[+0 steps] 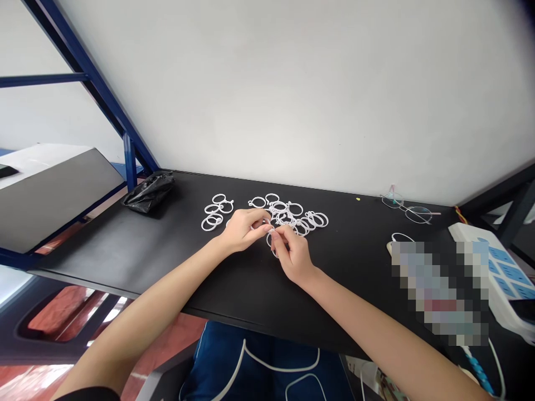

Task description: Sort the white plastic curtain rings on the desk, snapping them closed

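My left hand (pixel 241 227) and right hand (pixel 292 255) both pinch one white ring (pixel 271 238), and it could slip into the ring pile (pixel 292 216) just past my fingers.

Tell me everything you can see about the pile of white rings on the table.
The white rings are thin, plastic-looking hoops, some with a small loop on the rim. They lie flat and overlapping on the black table, with a smaller cluster apart to the left. The left hand and right hand meet at the pile's near edge, fingers pinching rings.

Black table (pixel 167 262) (white rings (pixel 292 214); glasses (pixel 407 207))
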Available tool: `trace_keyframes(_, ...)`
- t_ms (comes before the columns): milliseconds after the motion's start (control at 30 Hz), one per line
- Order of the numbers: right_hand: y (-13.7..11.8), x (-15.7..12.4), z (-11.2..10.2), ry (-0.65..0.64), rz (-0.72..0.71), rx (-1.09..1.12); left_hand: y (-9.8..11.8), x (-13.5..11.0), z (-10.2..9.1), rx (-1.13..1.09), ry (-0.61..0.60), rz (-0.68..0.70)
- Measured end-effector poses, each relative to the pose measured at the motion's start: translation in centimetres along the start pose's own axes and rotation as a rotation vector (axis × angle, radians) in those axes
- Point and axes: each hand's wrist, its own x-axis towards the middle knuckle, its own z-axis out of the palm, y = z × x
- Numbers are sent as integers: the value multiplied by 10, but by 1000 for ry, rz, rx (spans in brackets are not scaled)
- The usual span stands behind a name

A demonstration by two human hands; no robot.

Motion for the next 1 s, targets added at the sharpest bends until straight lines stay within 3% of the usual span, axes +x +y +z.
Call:
trace_keyframes(200,3,-2,-2,-35,21,2,6,1,4,-235,11,-136)
trace_keyframes(367,4,-2,-2,-33,7,30,11,3,7,-445,-57,-290)
trace_keyframes(1000,2,-1,-2,-100,1,-38,15,5,0,-297,-68,-269)
